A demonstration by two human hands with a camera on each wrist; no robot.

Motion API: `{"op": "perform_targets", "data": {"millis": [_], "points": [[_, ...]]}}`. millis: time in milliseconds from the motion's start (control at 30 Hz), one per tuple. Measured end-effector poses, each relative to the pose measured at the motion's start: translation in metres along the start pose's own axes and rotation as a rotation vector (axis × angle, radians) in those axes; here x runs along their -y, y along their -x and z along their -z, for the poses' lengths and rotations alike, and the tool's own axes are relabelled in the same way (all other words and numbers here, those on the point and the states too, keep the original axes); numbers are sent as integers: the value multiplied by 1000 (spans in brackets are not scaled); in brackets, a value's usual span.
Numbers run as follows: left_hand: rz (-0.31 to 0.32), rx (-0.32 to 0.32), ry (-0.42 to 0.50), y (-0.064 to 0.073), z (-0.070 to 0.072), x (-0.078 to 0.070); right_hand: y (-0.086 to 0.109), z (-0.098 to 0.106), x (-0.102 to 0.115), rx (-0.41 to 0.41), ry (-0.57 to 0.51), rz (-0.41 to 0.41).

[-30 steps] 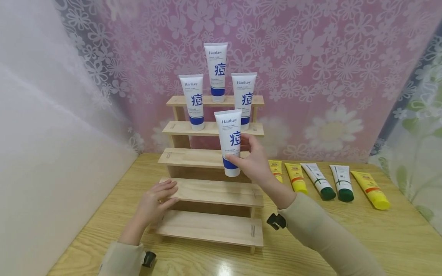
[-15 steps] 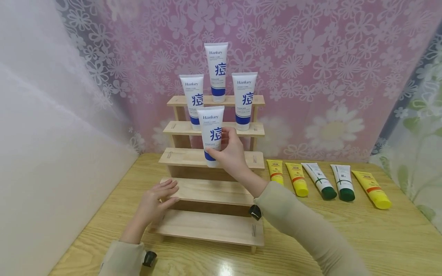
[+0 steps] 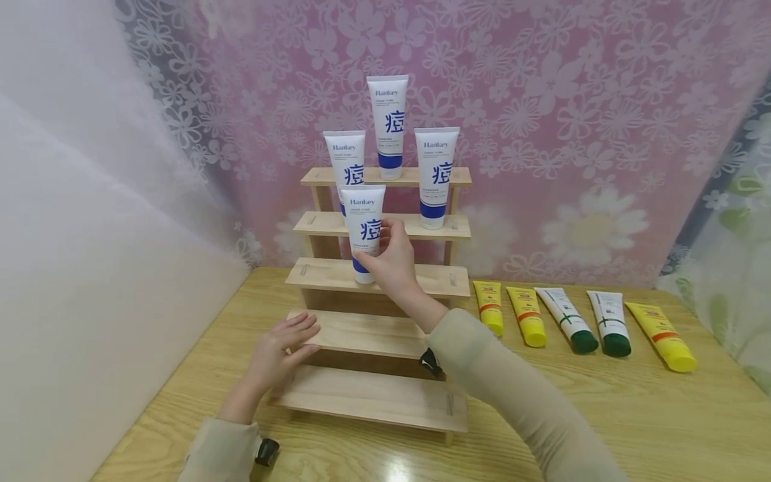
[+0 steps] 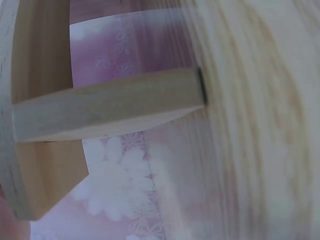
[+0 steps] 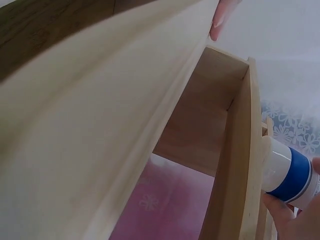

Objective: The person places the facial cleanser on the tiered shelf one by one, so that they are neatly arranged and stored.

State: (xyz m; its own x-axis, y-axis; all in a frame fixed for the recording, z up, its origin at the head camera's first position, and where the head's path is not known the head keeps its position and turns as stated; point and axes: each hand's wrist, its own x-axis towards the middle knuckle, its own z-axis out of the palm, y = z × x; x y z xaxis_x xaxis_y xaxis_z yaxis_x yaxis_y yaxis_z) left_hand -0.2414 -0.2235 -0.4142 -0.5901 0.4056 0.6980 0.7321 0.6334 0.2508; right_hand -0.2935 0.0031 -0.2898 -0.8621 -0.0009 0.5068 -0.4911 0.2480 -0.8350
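My right hand (image 3: 394, 261) grips a white squeeze tube (image 3: 364, 217) with a blue band, thumb on its front and fingers behind. The tube is upright, cap down, at the third tier of the wooden stepped rack (image 3: 373, 395). In the right wrist view its white cap (image 5: 276, 162) shows right at a shelf edge. My left hand (image 3: 286, 351) rests with fingers extended on the left end of the fourth tier, holding nothing. Matching tubes stand above: one on the top tier (image 3: 388, 127), one at the right of the second (image 3: 435, 177), one at its left (image 3: 346, 157), partly covered.
Right of the rack, several tubes lie on the wooden table (image 3: 680, 428): yellow ones (image 3: 528, 318) and white ones with green caps (image 3: 610, 325). A pink floral curtain (image 3: 518, 87) hangs behind, and a white wall (image 3: 90, 234) stands at the left.
My right hand has carried the tube leftward and slightly down, from in front of the right second-tier tube to in front of the left one. The left hand stays on the rack.
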Motion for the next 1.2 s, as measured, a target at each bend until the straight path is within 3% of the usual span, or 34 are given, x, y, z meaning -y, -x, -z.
{"op": "perform_targets", "data": {"millis": [400, 1200], "points": [[7, -11, -1, 2, -1, -2, -2, -20, -1, -24, 4, 15], [-8, -45, 17, 1, -2, -2, -5, -39, -1, -38, 70, 68]]}}
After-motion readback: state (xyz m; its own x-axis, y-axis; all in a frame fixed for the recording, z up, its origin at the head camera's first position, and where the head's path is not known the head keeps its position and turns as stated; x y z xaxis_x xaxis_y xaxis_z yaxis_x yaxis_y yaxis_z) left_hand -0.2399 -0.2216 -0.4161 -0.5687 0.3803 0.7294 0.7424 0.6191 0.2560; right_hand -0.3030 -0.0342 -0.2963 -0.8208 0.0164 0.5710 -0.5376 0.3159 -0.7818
